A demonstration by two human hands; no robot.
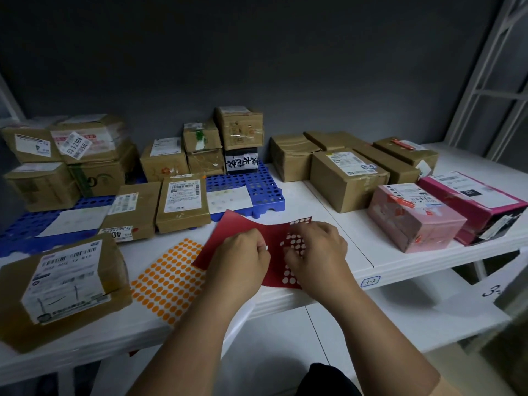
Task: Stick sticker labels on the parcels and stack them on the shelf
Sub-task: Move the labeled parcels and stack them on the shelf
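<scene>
Red sticker sheet with white round dots (251, 232) was pinched by left hand (243, 260); right hand (317, 252) picked at a dot. Peeling step; next needs clean lift.

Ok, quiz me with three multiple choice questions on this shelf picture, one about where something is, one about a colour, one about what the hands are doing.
1. Where does the orange sticker sheet lie?
A. on the pink parcel
B. flat on the white shelf, left of the red sheet
C. on the blue pallet

2. What colour is the sheet both hands work on?
A. red
B. green
C. yellow

3. What is the left hand doing?
A. lying flat on a box
B. hanging idle
C. pinching the red sticker sheet

Answers: 1 B, it lies flat by the front edge. 2 A, the red sheet shows white holes where dots are gone. 3 C, its fingers curl onto the sheet, as do the right hand's.
</scene>
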